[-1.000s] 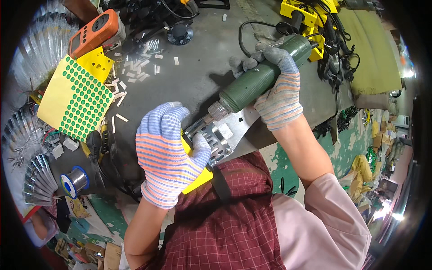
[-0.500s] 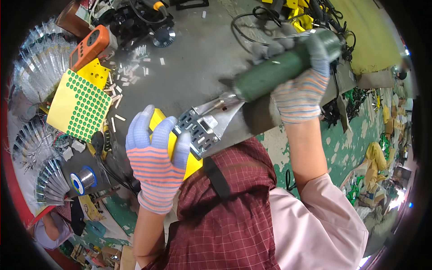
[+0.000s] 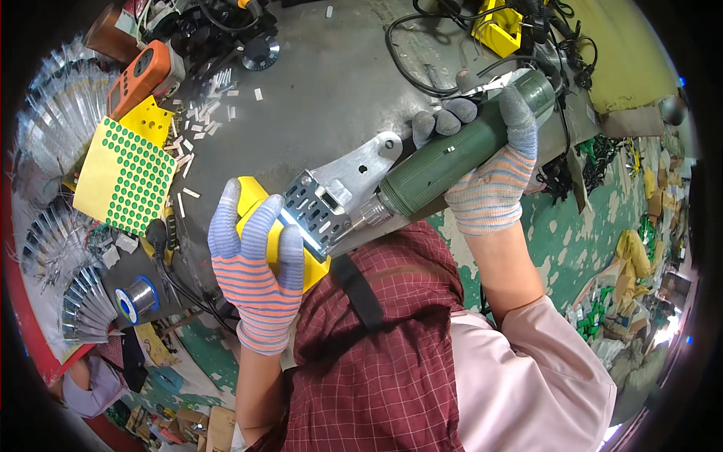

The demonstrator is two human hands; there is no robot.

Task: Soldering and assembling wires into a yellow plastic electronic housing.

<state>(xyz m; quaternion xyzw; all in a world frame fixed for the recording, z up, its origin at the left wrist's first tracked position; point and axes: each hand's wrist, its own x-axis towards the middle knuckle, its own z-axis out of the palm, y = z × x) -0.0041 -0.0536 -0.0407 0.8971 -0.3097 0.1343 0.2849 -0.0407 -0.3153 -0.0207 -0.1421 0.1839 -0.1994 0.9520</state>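
My right hand [image 3: 493, 162], in a striped knit glove, wraps round a dark green electric screwdriver [image 3: 444, 158]. Its bit [image 3: 360, 224] reaches down to the lower corner of a slotted metal bracket [image 3: 331, 192], at or very near a screw there. A flat metal arm with a hole at its end extends from the bracket toward the upper right. Behind the bracket sits a yellow housing [image 3: 252, 197], and my gloved left hand [image 3: 256, 264] grips it from the left, fingers over the top and thumb along the bracket side.
Small white pieces [image 3: 203, 117] lie scattered left of centre. Near them are a sheet of green round stickers [image 3: 128, 177], an orange meter [image 3: 139, 75] and a solder spool [image 3: 138, 300]. Black cables [image 3: 410, 64] and a yellow housing [image 3: 498, 29] lie at the far right of the bench.
The screwdriver has swung so its bit moved from the bracket's upper side to its lower corner. The bracket and yellow housing have shifted slightly left, and the metal arm is now uncovered.
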